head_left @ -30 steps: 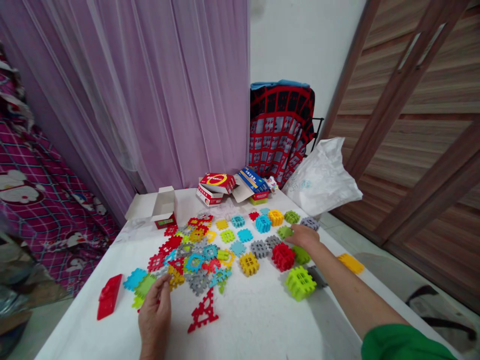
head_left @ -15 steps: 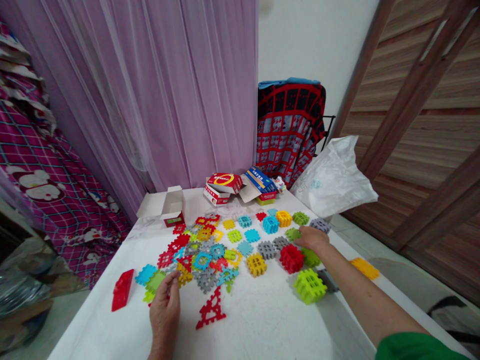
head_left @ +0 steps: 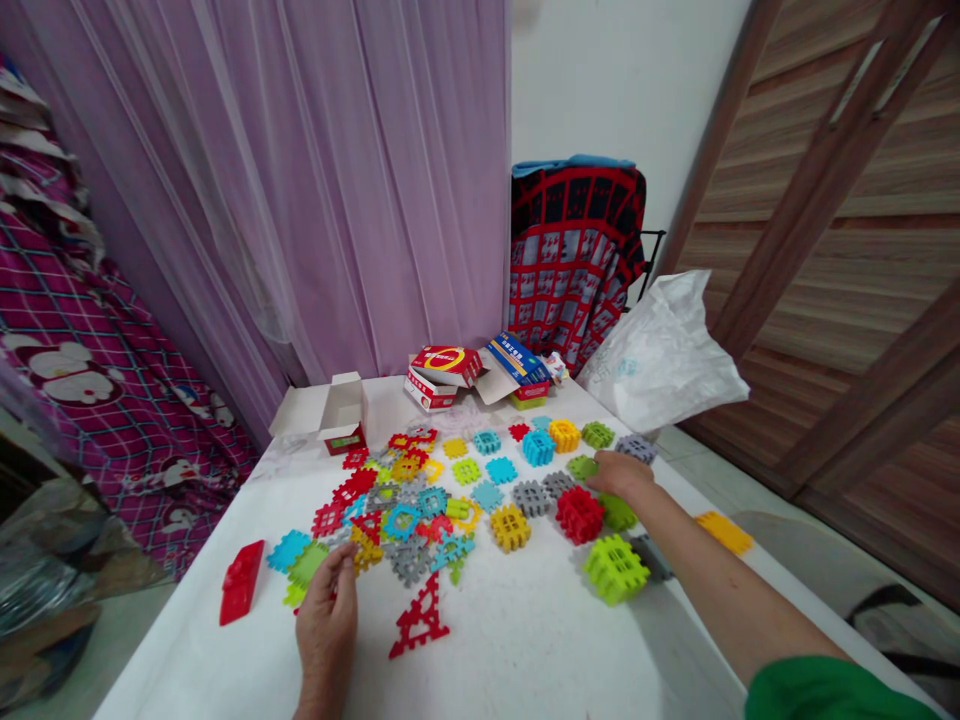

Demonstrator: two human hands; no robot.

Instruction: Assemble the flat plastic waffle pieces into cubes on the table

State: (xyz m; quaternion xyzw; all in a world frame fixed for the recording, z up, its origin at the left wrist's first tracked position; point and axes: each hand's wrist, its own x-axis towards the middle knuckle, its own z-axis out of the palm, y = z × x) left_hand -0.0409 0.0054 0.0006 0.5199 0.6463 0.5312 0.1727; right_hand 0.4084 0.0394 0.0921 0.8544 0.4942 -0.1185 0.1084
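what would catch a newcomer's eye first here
Probably the jumble of bright toothed pieces on the left part of the white table, with the left hand at its near edge. Behind the table hangs a tall purple curtain. A crumpled white bag stands out at the table's far right.

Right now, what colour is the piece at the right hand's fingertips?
The piece is green, best seen in the head view.

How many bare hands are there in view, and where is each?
2: the bare left hand is beside a flat green toothed plastic square; the bare right hand is at a green toothed plastic piece farther right. No other hand shows.
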